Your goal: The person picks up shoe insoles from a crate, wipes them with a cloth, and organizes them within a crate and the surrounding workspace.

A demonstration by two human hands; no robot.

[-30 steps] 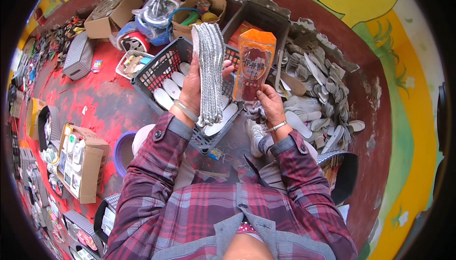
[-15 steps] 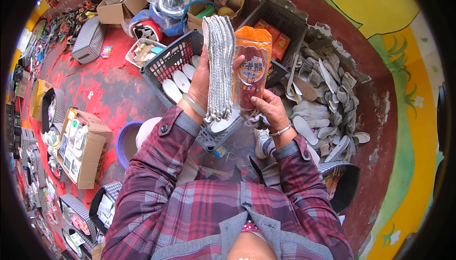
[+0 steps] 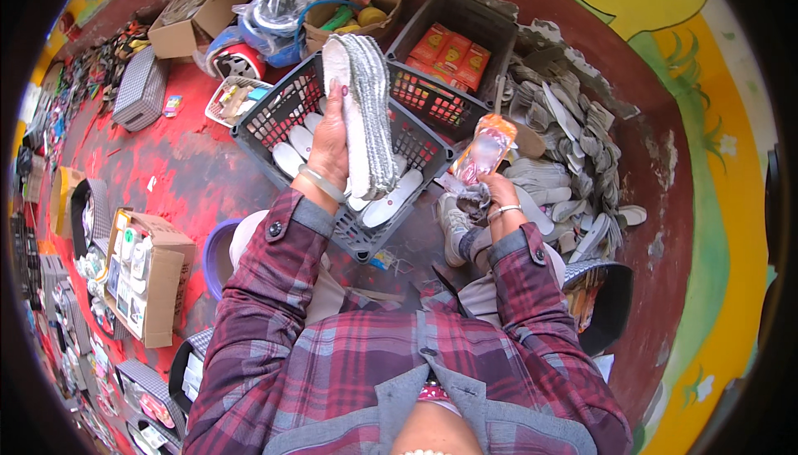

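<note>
Thick stack of grey-and-white speckled shoe insoles (image 3: 366,114), held upright on edge, is clamped in the left hand (image 3: 331,143), fingers wrapped round its left face and thumb side hidden behind it; the stack stands above the dark plastic lattice crate (image 3: 283,110), not resting in it. Loose white insoles (image 3: 391,201) lie flat on the crate's floor beneath and beside the stack. The right hand (image 3: 490,197) is closed round the lower end of a clear plastic packet with an orange top (image 3: 484,149), tilted up and leftward, just beside the crate's right corner. A silver bangle sits on each wrist. Behind the crate stands a dark open box holding orange cartons (image 3: 453,49). To the right of the packet, a loose heap of grey insoles (image 3: 573,147) spreads over the red-painted floor (image 3: 166,164). Farther back left: a brown cardboard box (image 3: 199,14) and a bundle in blue and clear plastic (image 3: 274,19). Near the left knee, an open cardboard box of small bottles (image 3: 145,276) stands on the floor. Both sleeves are red-and-grey plaid.
</note>
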